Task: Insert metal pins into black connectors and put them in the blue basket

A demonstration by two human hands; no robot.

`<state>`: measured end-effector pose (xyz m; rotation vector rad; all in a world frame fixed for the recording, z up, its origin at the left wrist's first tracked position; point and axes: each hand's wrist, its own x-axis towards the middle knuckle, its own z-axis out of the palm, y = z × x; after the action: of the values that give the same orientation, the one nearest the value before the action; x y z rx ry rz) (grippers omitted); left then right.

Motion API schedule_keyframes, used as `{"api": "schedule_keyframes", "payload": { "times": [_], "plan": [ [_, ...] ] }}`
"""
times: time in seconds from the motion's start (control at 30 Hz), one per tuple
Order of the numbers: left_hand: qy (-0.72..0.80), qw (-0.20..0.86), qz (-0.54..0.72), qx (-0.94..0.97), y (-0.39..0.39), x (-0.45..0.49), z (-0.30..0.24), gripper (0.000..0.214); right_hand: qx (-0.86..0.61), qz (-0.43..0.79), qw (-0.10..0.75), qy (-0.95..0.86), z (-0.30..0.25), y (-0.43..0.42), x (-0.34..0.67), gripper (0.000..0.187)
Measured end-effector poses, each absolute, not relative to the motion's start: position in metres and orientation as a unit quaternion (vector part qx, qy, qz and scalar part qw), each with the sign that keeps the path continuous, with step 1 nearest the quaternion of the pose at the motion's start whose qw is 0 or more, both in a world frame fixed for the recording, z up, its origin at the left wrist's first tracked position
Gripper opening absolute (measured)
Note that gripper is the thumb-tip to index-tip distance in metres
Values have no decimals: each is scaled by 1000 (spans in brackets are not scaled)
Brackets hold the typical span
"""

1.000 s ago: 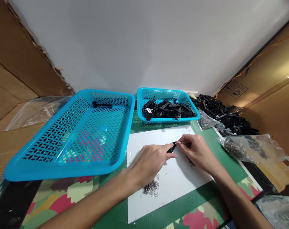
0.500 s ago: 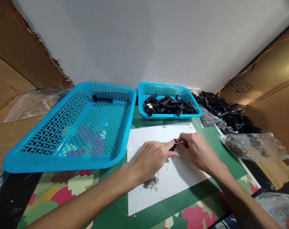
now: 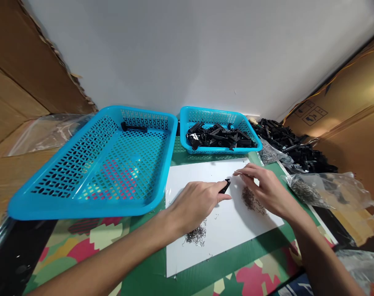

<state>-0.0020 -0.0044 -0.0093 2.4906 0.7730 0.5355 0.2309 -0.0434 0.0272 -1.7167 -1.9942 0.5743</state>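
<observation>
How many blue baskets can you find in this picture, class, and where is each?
2: the larger basket, at left, with a black piece near its back wall; the smaller basket, to its right, heaped with black pieces. No other shows.

Left fingers [image 3: 224,197] pinched, right fingers [image 3: 255,169] bent

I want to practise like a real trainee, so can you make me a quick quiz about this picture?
1. What is the left hand holding?
a) a plastic bag
b) a black part
c) a cardboard box

2. True or false: the smaller blue basket holds more black pieces than the larger blue basket.

3. How many piles of small metal pieces lie on the white sheet?

Key: 1. b; 2. true; 3. two.
</observation>
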Motion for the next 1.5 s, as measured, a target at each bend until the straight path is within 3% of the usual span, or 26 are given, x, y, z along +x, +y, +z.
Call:
{"api": "schedule_keyframes", "payload": {
  "times": [0.17, 0.27, 0.33, 0.77, 1.07, 1.2, 1.27, 1.37, 1.5],
  "plan": [
    [274, 229, 208, 910, -4, -2, -13, 31, -633, 175, 402, -638, 18, -37, 229, 17],
    [271, 224, 208, 913, -4, -2, -13, 33, -623, 270, 505, -533, 9, -37, 218, 22],
    [270, 224, 204, 914, -5, -2, -13, 34, -610, 322, 522, -501, 3, -37, 211, 26],
    [281, 225, 188, 914, -5, -3, -16, 38, -622, 274, 479, -556, -5, -39, 206, 29],
    [296, 286, 189, 892, -1, -3, -12, 28, -620, 256, 454, -586, -5, -37, 200, 23],
    [303, 301, 238, 872, -6, -7, -3, 30, -577, 219, 475, -628, -2, -39, 203, 20],
    [290, 327, 287, 852, -8, -10, 0, 34, -542, 168, 446, -693, 2, -41, 207, 26],
    [278, 385, 365, 801, -8, -15, -1, 39, -482, 120, 382, -779, 11, -44, 210, 16],
    [315, 448, 408, 731, -9, -18, -6, 48, -449, 69, 363, -814, 30, -34, 210, 11]
  ]
}}
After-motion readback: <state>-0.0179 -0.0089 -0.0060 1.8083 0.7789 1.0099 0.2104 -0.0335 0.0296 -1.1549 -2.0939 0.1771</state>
